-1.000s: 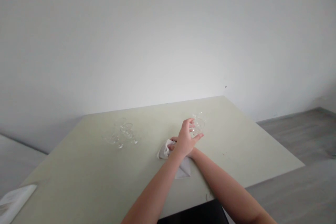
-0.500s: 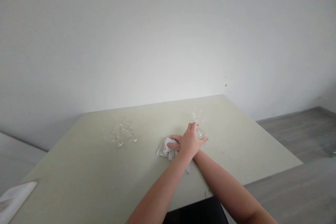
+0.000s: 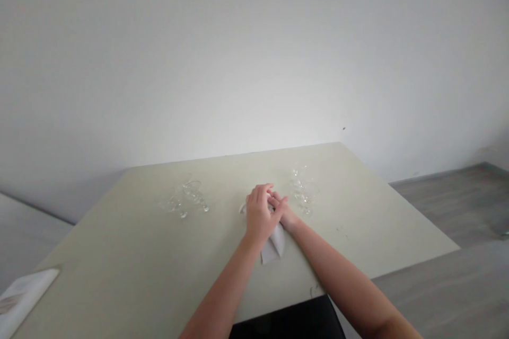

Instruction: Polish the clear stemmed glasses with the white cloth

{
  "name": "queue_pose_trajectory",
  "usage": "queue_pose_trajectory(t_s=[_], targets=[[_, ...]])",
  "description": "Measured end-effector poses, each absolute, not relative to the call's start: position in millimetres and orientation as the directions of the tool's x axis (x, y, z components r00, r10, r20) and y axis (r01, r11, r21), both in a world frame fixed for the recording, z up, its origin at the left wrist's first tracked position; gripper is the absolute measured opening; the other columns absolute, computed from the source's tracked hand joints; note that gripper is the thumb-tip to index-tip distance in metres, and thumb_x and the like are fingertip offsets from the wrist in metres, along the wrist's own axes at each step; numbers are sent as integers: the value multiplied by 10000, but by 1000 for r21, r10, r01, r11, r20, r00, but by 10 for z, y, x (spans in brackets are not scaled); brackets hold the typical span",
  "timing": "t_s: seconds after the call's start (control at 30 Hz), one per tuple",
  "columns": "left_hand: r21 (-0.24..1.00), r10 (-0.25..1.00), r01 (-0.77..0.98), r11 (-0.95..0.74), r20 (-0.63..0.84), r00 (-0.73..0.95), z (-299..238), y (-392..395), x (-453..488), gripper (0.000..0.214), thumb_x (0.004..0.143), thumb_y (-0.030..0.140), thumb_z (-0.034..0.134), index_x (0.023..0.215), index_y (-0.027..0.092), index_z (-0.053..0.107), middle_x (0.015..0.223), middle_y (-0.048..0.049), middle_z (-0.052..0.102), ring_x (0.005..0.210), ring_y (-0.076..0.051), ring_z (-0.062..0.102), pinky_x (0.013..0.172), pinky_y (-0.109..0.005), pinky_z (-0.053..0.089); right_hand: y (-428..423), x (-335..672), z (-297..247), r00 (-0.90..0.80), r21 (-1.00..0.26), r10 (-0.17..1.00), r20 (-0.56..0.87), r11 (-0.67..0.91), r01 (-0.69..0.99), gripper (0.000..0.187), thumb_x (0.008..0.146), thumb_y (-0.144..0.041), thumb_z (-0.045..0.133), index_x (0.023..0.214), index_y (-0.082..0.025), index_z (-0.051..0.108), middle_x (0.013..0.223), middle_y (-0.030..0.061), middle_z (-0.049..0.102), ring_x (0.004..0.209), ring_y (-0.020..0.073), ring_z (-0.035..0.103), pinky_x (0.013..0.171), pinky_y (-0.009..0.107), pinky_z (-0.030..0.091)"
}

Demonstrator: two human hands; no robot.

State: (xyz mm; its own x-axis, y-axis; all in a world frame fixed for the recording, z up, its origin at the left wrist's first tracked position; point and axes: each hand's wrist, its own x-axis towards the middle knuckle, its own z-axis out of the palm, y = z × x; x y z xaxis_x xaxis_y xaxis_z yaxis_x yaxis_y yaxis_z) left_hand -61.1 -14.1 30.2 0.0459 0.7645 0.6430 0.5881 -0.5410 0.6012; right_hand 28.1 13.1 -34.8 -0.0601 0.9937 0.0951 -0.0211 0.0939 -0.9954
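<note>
My left hand [image 3: 260, 214] is over a white cloth [image 3: 272, 249] near the middle of the table, its thumb stretched out to the right and apart from the fingers. Close against it, my right hand [image 3: 283, 213] has its fingers curled at the cloth, partly covered by the left. Whether anything else is between the hands is hidden. To the right of them are clear drinking glasses [image 3: 305, 193], so transparent that their outlines are faint. More clear glasses [image 3: 191, 193] are grouped left of the hands.
The pale table [image 3: 131, 254] meets a white wall [image 3: 238, 63] at its far edge. A white flat object [image 3: 29, 291] lies at the near left corner. A black object [image 3: 294, 320] is at the table's near edge, between my forearms. Grey floor [image 3: 437, 286] shows at right.
My left hand has come away from a glass on the right and moved left to the cloth beside my right hand. That glass stays with the right group.
</note>
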Motion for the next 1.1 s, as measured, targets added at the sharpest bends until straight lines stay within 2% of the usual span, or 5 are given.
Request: queue_pose_trajectory(t_s=[0.17, 0.33, 0.6, 0.8, 1.1], targets=[[557, 802, 712, -427, 597, 14, 90, -6, -1036, 328, 767, 379, 694, 1004, 190, 568, 964, -72, 602, 929, -246, 570, 808, -364, 440, 189, 328, -341, -54, -909, 996, -68, -85, -407, 266, 802, -474, 509, 846, -211, 497, 739, -19, 562, 721, 165, 546, 687, 273, 455], [641, 838, 570, -514, 517, 175, -54, 39, -1037, 40, 809, 210, 591, 837, 191, 570, 828, -20, 601, 795, -174, 568, 740, -289, 436, 130, 262, -311, -152, -866, 988, 19, -60, -497, 225, 761, -375, 535, 909, -210, 497, 840, -6, 631, 825, 184, 597, 810, 307, 455], [913, 900, 179, -368, 398, -180, -22, -1, -1074, 238, 942, 434, 437, 915, 204, 495, 777, -1, 574, 718, -145, 572, 648, -245, 458, 76, 309, -384, -332, -994, 938, 104, 86, -69, 293, 746, -293, 605, 1018, -216, 533, 879, -15, 637, 810, 179, 579, 770, 308, 477], [734, 828, 393, -554, 536, 165, 65, -92, -1010, 334, 822, 367, 649, 1124, 235, 597, 1046, -62, 624, 1011, -217, 593, 916, -367, 477, 100, 289, -470, -310, -987, 944, 114, 73, -140, 179, 804, -336, 547, 858, -193, 639, 836, 32, 666, 857, 218, 597, 861, 371, 477], [564, 684, 406, -719, 678, 269, -40, -176, -1035, 318, 916, 216, 452, 1204, 249, 582, 1076, -83, 668, 1019, -197, 631, 911, -344, 511, 81, 260, -382, -290, -921, 957, 3, -110, -373, 304, 781, -422, 418, 821, -200, 622, 781, 61, 672, 889, 254, 634, 831, 407, 505]])
